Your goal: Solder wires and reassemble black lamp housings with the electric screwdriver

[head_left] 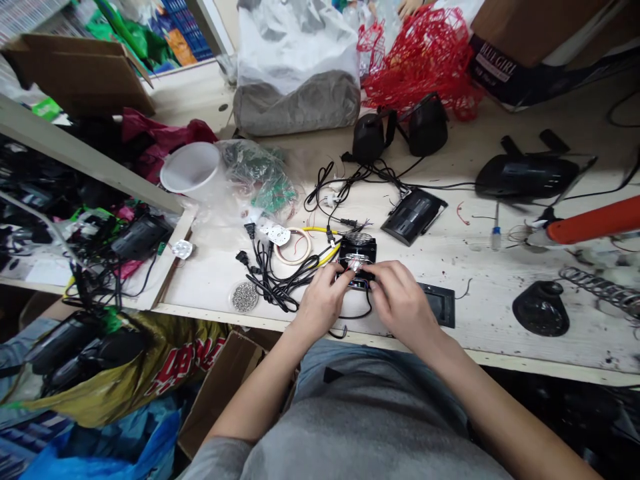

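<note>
A small black device [369, 245] with an open housing lies near the front edge of the bench. A small shiny whitish part [355, 261] sits at its middle. My left hand [324, 293] comes from the left, thumb and forefinger closed at this part. From the right, my right hand [400, 293] pinches at the same part with its fingers bent. The fingertips are too small to show exactly what each one grips. A black cable [369, 303] loops below the device, between my hands. Partly under my right wrist lies a flat black panel [443, 307].
Left are black power cords [280, 287], a roll of tape [295, 248] and a dish of screws [245, 297]. Behind stand a black housing [413, 215] and a white bucket [193, 170]. Right are a screwdriver [495, 237], an orange-handled tool [595, 223] and a black part [541, 309].
</note>
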### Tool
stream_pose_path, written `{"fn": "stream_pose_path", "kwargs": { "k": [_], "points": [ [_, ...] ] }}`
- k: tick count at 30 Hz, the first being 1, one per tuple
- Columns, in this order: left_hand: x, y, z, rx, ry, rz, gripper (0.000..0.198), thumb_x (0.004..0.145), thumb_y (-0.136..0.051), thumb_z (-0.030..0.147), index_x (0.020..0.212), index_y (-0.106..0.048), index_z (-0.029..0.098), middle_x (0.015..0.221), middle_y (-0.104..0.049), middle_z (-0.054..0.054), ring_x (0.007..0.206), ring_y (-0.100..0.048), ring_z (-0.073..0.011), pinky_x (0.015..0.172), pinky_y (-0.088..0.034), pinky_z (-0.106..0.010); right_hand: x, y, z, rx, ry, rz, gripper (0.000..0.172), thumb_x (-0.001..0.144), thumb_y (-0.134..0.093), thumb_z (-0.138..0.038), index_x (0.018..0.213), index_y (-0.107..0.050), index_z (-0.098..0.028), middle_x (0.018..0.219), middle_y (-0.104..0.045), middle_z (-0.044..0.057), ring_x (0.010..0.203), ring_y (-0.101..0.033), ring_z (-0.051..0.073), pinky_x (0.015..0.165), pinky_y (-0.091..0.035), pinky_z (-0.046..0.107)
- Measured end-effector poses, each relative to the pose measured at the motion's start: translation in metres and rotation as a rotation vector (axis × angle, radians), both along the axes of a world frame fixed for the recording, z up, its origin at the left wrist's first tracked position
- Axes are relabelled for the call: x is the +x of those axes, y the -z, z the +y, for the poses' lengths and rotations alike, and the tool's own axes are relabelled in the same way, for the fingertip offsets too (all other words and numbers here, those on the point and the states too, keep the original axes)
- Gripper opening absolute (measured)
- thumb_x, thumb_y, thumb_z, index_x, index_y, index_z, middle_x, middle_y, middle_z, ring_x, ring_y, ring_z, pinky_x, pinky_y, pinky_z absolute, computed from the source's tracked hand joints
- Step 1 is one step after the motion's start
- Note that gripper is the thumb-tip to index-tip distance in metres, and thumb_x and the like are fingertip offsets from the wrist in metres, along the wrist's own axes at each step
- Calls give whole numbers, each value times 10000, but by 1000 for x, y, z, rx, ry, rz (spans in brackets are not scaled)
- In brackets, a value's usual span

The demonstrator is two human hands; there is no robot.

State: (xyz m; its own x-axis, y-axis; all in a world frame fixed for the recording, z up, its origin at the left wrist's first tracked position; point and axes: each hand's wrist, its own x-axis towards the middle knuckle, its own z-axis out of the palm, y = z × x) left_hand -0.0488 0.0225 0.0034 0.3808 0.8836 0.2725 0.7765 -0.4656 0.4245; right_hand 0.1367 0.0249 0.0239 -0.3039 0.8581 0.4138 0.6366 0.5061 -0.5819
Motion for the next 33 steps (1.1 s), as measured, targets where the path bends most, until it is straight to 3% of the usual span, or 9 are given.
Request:
{"fn": "stream_pose_path", "kwargs": {
  "k": [3, 8, 11, 16, 19, 21, 24, 28, 33],
  "points": [
    [0, 3, -2, 11, 0, -15, 332, 966, -474, 87, 1239, -630, 193, 1111, -588, -89, 1025, -566, -202, 900, -516, -334, 2, -4, -23, 10, 144, -65, 130, 1009, -474, -190, 985, -601, -197, 846, -644, 59, 764, -641, 190, 691, -526, 308],
    [-1, 9, -9, -74, -24, -57, 367, 957, -462, 92, 1253, -634, 224, 1088, -566, -60, 973, -524, -191, 842, -499, -303, -11, 12, -52, 27, 195, -345, 342, 1052, -407, -383, 804, -545, -193, 649, -593, 37, 522, -590, 174, 485, -411, 286],
    [-3, 13, -15, -93, -42, -72, 371, 961, -444, 102, 1240, -650, 234, 1076, -549, -53, 938, -502, -181, 817, -486, -292, -20, 22, -51, -8, 230, -402, 383, 1056, -364, -358, 752, -535, -200, 658, -601, 55, 506, -578, 177, 456, -361, 292],
    [-4, 12, -18, -88, -65, -66, 381, 975, -418, 107, 1238, -663, 234, 1079, -533, -61, 906, -490, -172, 797, -488, -292, -16, 18, -47, -331, 228, 56, 364, 1028, -420, -443, 756, -538, -231, 631, -657, 17, 557, -650, 184, 533, -464, 287],
    [-1, 5, -16, -103, -51, -30, 371, 978, -436, 116, 1235, -673, 239, 1043, -536, -60, 911, -497, -185, 789, -487, -299, -10, 10, -45, -532, 312, 296, 336, 959, -538, -521, 783, -580, -237, 644, -709, 6, 579, -695, 199, 589, -539, 313],
    [2, -1, -14, -124, -42, -5, 367, 974, -450, 114, 1232, -679, 239, 1023, -529, -61, 909, -505, -194, 784, -486, -303, -7, 7, -40, -498, 374, 297, 296, 926, -585, -508, 831, -614, -229, 656, -719, 11, 591, -705, 207, 604, -546, 323],
    [6, -10, -12, -155, -18, 25, 400, 953, -439, 70, 1230, -682, 227, 1041, -521, -74, 940, -511, -214, 828, -496, -330, -6, 7, -29, -301, 416, 171, 227, 927, -584, -425, 917, -644, -206, 663, -706, 14, 563, -674, 186, 583, -514, 303],
    [8, -14, -10, -163, 2, 65, 439, 940, -400, 36, 1239, -679, 197, 1055, -524, -88, 947, -510, -228, 851, -501, -354, -7, 13, -14, -76, 381, -45, 195, 933, -512, -273, 796, -632, -202, 650, -676, 33, 556, -627, 174, 567, -458, 288],
    [8, -11, -9, -195, -4, 25, 403, 960, -415, 72, 1230, -685, 200, 1006, -528, -77, 905, -506, -223, 796, -490, -340, -5, 17, -7, -128, 283, -160, 207, 906, -498, -246, 727, -596, -208, 628, -675, 53, 552, -632, 201, 551, -431, 301]
  ]
}}
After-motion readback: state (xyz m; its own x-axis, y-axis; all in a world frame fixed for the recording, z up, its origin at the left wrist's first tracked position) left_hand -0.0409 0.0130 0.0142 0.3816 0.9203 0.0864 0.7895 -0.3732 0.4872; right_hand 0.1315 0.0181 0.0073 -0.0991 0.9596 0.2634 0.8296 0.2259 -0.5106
